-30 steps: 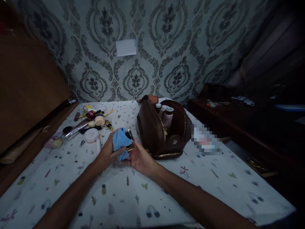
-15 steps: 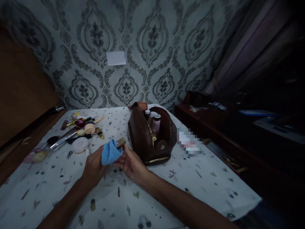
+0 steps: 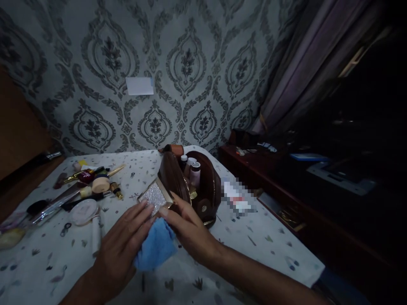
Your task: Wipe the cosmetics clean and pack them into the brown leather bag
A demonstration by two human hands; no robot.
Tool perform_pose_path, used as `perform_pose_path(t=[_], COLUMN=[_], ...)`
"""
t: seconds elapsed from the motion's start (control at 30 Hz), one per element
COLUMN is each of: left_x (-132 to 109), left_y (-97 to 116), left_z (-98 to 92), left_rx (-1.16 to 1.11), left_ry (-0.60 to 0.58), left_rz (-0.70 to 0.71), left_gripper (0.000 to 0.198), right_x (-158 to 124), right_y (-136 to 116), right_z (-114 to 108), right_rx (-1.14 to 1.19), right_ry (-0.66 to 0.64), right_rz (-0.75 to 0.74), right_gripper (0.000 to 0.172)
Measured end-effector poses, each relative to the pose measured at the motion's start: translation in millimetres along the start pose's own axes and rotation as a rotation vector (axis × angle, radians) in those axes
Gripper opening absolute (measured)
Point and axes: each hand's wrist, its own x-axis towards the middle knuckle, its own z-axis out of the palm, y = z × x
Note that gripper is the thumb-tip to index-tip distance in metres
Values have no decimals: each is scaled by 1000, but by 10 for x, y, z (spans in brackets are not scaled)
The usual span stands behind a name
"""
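The right hand (image 3: 192,233) is closed on a flat case with a silver glitter face and a pale gold-toned edge (image 3: 155,197), its thumb pressed along the near side and its fingers around the right side. The left hand (image 3: 119,245) lies with its fingers close together, the tips on the left part of that glittering face. A crumpled, sky-blue soft cloth (image 3: 155,248) hangs between the hands on the near side of the case, against the left fingers (whether they grip it I cannot tell). The case is held tilted above the table, in front of the left side of an open, dark brown leather bag with a gold zip (image 3: 173,173). Inside the bag stand a pale pink cylindrical bottle with a dark, silver-topped cap (image 3: 195,174) and two more pale-topped containers to its left. Left of the hands rests a round white compact-like disc (image 3: 84,212), with a slim white tube (image 3: 96,235) just to its right. Farther off are a beige round jar (image 3: 101,184) and a small gold-and-black bottle (image 3: 116,189), all on a white, print-patterned tablecloth (image 3: 254,258)
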Motion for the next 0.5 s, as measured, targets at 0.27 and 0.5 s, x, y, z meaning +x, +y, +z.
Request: perform_pose_path(t=[0.27, 0.5], left_x=[567, 759], left_y=[124, 313], left_z=[197, 615], left_rx=[-16, 232], left_ry=[9, -257], left_rz=[83, 130], left_gripper=[59, 43], right_x=[33, 42], right_y=[-601, -1153], right_z=[-384, -742], right_rx=[-346, -867], right_ry=[147, 158], right_rz=[-221, -286], right_gripper=[33, 28])
